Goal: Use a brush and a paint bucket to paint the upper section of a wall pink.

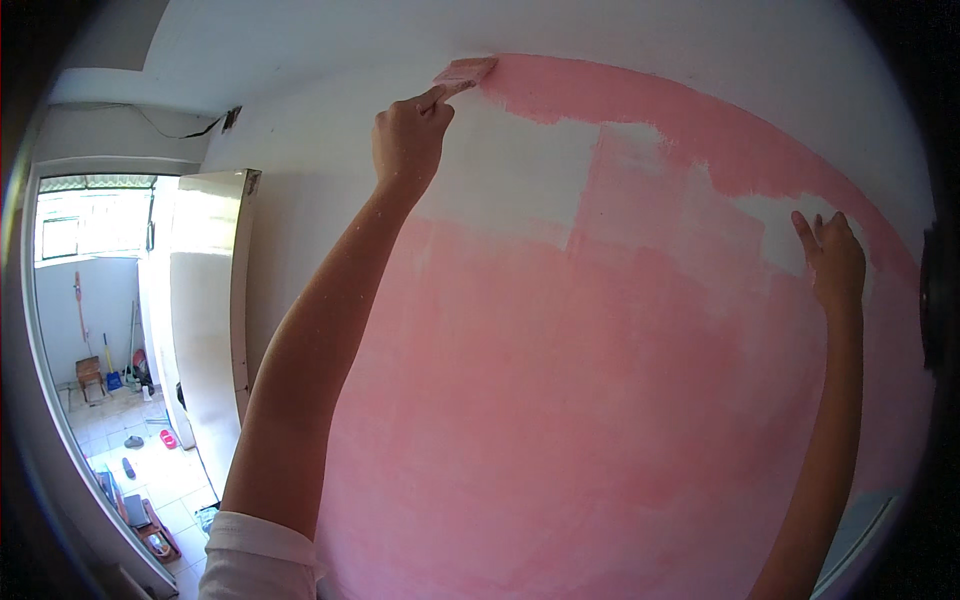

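My left hand [410, 138] is raised high and closed round the handle of a flat paintbrush [466, 72]. The brush, coated in pink, lies against the top of the wall [530, 170], at the left end of a pink band [600, 90] that follows the ceiling line. Below this band an unpainted white patch shows, and under it the wall is pink with uneven coverage. My right hand [834, 258] is up at the right, over another white patch. Its fingers are apart and seem to rest on the wall, with nothing in them.
The white ceiling [350, 40] meets the wall just above the brush. On the left, a white door [208, 300] stands ajar beside a bright doorway. Beyond it are a small wooden chair [89, 375], a blue dustpan [113, 380] and pink slippers [168, 439] on a tiled floor.
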The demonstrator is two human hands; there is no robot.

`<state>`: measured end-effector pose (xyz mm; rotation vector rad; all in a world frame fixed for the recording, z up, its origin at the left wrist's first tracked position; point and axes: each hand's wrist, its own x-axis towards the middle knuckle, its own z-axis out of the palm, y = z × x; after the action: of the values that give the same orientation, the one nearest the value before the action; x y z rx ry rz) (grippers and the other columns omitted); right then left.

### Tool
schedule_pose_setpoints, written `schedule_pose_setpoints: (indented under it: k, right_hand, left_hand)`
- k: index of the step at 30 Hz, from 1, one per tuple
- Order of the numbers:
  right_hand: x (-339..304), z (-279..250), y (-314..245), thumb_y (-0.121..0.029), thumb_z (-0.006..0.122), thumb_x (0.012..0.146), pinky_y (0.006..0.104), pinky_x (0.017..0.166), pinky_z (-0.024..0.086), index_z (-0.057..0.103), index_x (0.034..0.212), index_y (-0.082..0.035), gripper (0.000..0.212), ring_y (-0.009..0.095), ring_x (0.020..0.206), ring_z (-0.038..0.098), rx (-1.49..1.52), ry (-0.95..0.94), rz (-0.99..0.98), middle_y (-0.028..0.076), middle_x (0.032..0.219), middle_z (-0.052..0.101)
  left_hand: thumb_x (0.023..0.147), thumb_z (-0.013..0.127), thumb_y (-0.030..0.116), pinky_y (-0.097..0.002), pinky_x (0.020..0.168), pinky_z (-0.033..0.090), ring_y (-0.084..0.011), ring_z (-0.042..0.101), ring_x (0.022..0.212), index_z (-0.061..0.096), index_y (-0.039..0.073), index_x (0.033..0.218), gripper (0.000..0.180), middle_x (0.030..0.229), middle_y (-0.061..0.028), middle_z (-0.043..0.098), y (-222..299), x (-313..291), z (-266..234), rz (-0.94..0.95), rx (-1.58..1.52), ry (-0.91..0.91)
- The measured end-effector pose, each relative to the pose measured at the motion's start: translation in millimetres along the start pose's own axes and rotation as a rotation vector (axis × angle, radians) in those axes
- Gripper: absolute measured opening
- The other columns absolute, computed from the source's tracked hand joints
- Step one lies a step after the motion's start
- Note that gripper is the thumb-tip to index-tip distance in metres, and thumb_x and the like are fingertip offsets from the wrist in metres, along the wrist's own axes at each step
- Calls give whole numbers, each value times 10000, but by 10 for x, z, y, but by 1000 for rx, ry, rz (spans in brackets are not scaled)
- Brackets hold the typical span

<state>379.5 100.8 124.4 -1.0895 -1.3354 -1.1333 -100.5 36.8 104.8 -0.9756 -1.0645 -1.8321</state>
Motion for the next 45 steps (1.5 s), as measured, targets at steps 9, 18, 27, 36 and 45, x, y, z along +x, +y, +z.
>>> schedule_pose_setpoints:
  k: [9, 18, 27, 36, 45]
  right_hand:
    - [81, -1, 167, -583, 465, 908, 399, 704, 454, 574, 853, 65, 659, 274, 686, 565, 96, -50, 67, 171, 751, 580]
    - [76, 22, 119, -500, 500, 929, 384, 668, 427, 553, 739, 39, 574, 242, 635, 515, 125, -75, 101, 144, 661, 534]
    - [-225, -184, -1024, -292, 545, 895, 421, 735, 426, 645, 854, 16, 327, 314, 764, 573, 345, 332, -473, 155, 807, 623]
    - [-137, 115, -3012, -263, 590, 838, 403, 876, 424, 655, 884, -57, 221, 273, 901, 553, 640, 60, -938, 110, 961, 589]
    - [-22, 802, -3302, -197, 503, 937, 361, 1088, 304, 568, 1269, -243, 341, 195, 1356, 320, 593, 92, -952, -17, 1420, 425]
  left_hand:
    - [796, 582, 221, -357, 545, 456, -213, 547, 508, 715, 179, 1035, 277, 586, -102, 582, -104, 106, 30, 47, -27, -42]
    - [808, 571, 228, -359, 568, 479, -215, 575, 529, 720, 158, 1022, 270, 596, -108, 602, -18, 126, 25, 38, -35, -76]
    - [800, 589, 236, -365, 576, 492, -250, 577, 537, 722, 140, 1009, 266, 598, -112, 607, 49, 154, 90, 56, -52, -47]
    - [796, 614, 270, -374, 573, 491, -237, 593, 544, 743, 118, 894, 222, 589, -99, 612, 73, 419, -97, 104, 22, -103]
    - [819, 637, 298, -333, 634, 498, -157, 622, 643, 713, 128, 1039, 289, 742, -101, 690, -70, 616, -278, 158, 121, -274]
